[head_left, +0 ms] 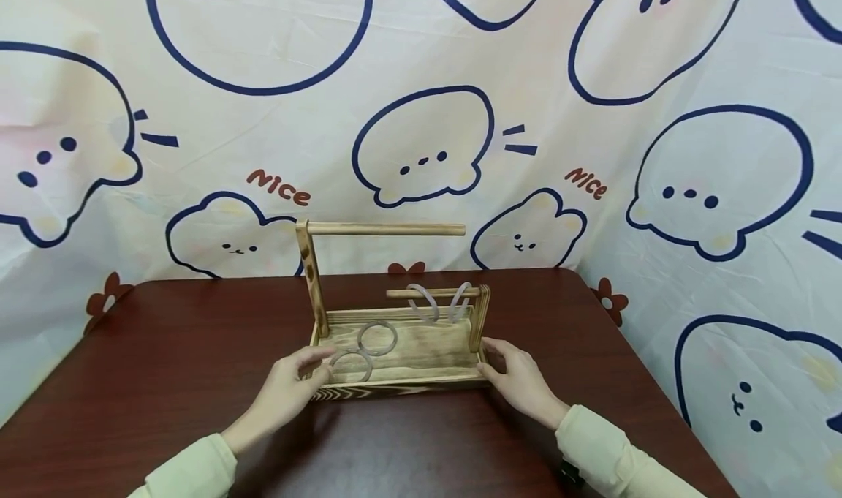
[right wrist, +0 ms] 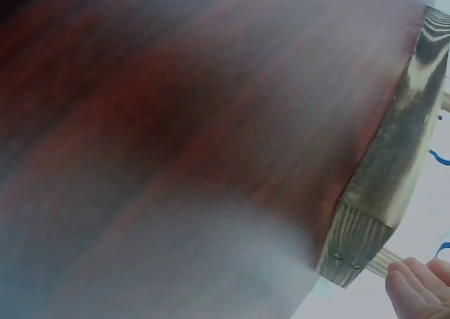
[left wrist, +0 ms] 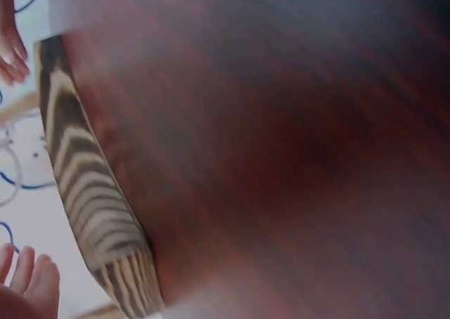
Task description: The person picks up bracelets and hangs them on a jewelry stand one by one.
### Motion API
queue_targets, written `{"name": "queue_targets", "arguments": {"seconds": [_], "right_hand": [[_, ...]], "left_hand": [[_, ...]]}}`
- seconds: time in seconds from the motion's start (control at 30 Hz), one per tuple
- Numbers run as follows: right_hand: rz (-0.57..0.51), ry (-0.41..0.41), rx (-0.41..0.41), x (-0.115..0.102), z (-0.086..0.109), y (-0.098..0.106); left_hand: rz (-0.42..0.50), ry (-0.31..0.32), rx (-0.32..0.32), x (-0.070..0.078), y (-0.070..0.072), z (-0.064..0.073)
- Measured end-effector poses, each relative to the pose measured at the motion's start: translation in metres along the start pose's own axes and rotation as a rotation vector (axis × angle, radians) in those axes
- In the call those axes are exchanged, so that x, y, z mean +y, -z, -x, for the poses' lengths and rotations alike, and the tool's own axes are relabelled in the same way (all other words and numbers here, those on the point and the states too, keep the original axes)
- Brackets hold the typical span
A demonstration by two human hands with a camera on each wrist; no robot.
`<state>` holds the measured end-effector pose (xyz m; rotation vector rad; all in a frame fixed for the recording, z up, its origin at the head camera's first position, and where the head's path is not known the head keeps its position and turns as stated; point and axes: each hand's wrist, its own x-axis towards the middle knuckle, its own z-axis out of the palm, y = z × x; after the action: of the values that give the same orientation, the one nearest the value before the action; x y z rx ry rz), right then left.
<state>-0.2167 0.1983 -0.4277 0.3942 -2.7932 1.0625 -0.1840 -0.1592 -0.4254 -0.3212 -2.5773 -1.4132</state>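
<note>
A wooden jewelry stand (head_left: 414,344) with a shallow tray base sits on the table, its scorched grain showing along the front. Two pale translucent bangles hang on its short lower bar, the left one (head_left: 430,309) tilted beside the right one (head_left: 454,311). Inside the tray lie two more, a rear bangle (head_left: 396,338) and a front bangle (head_left: 370,370). My left hand (head_left: 289,381) is at the tray's left end, fingertips overlapping its edge close to the front bangle. At the right end, my right hand (head_left: 520,381) has thumb and fingers extended beside the corner. Both wrist views show fairly straight fingers (left wrist: 43,284) near the stand's ends.
The stand's taller post (head_left: 312,278) rises on the left and carries a long upper bar (head_left: 388,229). Under it all is a dark red-brown table (head_left: 197,337). A cartoon-printed cloth (head_left: 421,59) hangs behind and along both sides.
</note>
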Motion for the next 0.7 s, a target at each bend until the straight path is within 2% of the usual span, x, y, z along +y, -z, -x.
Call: {"name": "queue_targets", "arguments": {"seconds": [0.17, 0.43, 0.53, 0.7], "right_hand": [[-0.016, 0.006, -0.007, -0.003, 0.003, 0.002], [-0.075, -0.007, -0.061, -0.01, 0.005, 0.001], [-0.099, 0.039, -0.088, -0.012, 0.005, -0.001], [-0.084, 0.144, -0.102, -0.018, 0.004, -0.006]], "left_hand": [[-0.016, 0.045, -0.007, -0.011, 0.015, -0.005], [-0.064, 0.075, -0.104, -0.028, 0.025, -0.01], [-0.063, 0.08, -0.165, -0.033, 0.025, -0.01], [-0.001, 0.101, -0.248, -0.038, 0.023, -0.009]]}}
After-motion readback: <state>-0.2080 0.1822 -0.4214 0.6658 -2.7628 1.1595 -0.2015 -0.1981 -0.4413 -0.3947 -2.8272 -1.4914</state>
